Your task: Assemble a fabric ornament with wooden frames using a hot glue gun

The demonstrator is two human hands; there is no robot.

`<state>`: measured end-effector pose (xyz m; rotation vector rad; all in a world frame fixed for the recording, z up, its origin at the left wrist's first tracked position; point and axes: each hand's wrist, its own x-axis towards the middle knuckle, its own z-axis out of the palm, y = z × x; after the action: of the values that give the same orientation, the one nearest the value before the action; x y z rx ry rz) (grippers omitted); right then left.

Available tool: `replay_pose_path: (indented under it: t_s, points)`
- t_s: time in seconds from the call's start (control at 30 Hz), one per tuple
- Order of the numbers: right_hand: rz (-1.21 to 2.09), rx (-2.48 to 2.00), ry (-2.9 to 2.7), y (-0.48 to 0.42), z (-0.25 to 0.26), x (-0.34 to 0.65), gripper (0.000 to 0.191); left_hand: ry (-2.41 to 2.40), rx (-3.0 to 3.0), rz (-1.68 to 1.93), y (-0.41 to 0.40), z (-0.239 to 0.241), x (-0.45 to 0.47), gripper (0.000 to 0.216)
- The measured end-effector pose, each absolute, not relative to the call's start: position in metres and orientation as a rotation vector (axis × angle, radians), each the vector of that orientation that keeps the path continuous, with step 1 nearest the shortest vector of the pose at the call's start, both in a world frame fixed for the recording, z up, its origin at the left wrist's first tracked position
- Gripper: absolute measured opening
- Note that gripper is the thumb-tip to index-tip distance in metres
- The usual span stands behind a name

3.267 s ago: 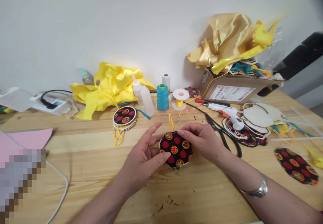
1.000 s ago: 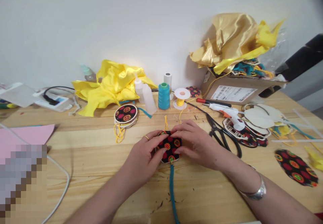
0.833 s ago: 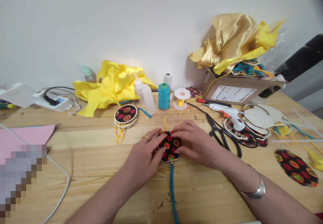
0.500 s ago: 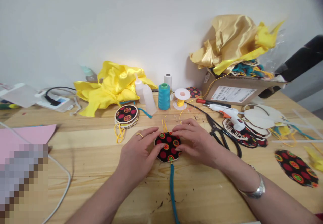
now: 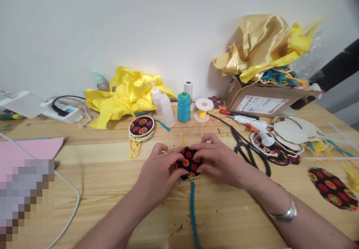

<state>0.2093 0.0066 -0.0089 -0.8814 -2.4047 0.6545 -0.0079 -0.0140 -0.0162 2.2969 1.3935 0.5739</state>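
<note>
A black fabric-covered pendant (image 5: 186, 163) with red, orange and green round patterns lies flat on the wooden table. My left hand (image 5: 160, 168) holds its left side, thumb and fingers on the cloth face. From the right, my right hand (image 5: 220, 163) grips the other edge, fingertips pressed on the fabric. A blue-green tassel (image 5: 192, 211) hangs from the pendant toward me, and a yellow cord loop (image 5: 183, 139) sticks out at its far end. Parts of the pendant's left and right edges are hidden under my fingers.
Black scissors (image 5: 246, 150) and a white glue gun (image 5: 252, 123) lie right of my hands. Behind stand a teal thread cone (image 5: 184, 107), a yellow cord spool (image 5: 202, 110) and squeeze bottles (image 5: 167, 110). Stacked round pendants (image 5: 141, 126) sit left; a cardboard box (image 5: 259, 99) stands at back right.
My left hand has shifted right over the pendant and its fingers are more bent, covering more of the cloth. My right hand stays at the right edge, fingers slightly more curled.
</note>
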Motion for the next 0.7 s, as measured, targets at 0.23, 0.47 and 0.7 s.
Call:
replay_pose_path:
  t_s: [0.23, 0.47, 0.7]
  points:
    - [0.717, -0.924, -2.428, 0.006, -0.008, 0.209, 0.008, 1.404, 2.293, 0.550, -0.014, -0.018, -0.007, 0.008]
    - [0.694, -0.895, -2.350, 0.008, -0.007, 0.214, 0.031, 1.440, 2.290, 0.597, -0.012, -0.012, -0.010, 0.047]
    - [0.772, -1.016, -2.413, 0.008, -0.002, 0.220, 0.064, 1.458, 2.202, 0.354, -0.013, -0.008, -0.016, 0.095]
